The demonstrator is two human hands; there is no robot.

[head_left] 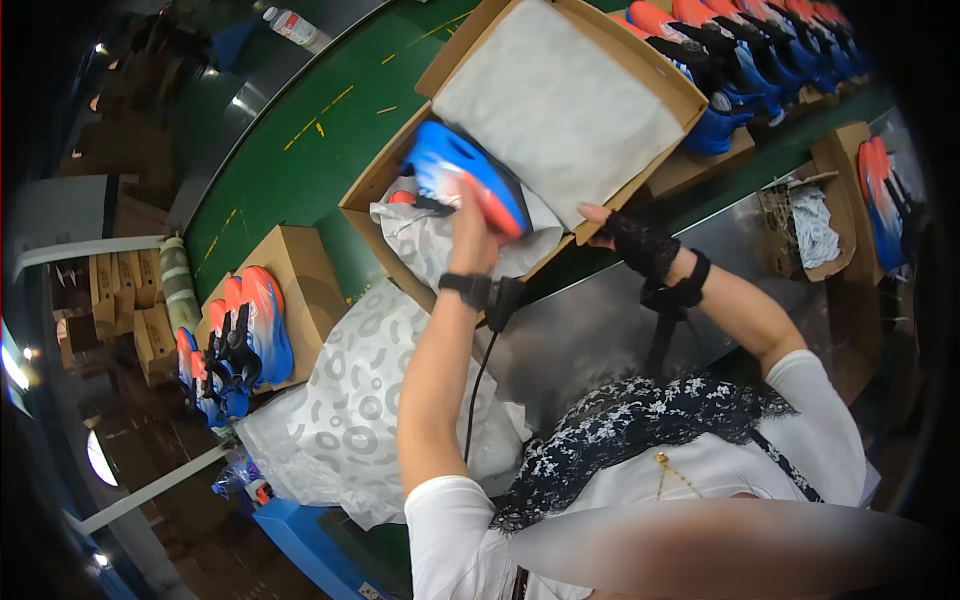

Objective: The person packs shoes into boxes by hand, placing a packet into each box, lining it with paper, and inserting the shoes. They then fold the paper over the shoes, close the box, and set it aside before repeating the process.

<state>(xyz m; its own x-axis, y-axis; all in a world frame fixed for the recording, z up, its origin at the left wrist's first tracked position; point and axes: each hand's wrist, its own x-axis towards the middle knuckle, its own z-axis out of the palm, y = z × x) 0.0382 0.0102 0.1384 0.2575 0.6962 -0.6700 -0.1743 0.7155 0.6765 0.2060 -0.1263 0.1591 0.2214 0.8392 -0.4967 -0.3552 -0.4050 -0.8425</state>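
Observation:
My left hand (472, 222) grips a blue and orange sports shoe (462, 178) and holds it over the near end of an open cardboard shoe box (372, 185) on a green conveyor belt. White wrapping paper (560, 105) lines the box, and crumpled paper (425, 240) hangs out at its near corner. My right hand (612, 230), in a black lace glove, rests on the box's near right edge. A black band with a cable sits on my left wrist.
A pair of matching shoes (240, 335) lies on a closed box to the left. A stack of patterned tissue paper (350, 400) lies beside it. Several more shoes (745, 50) line the belt's upper right. A plastic bottle (293, 25) stands beyond the green belt (290, 150).

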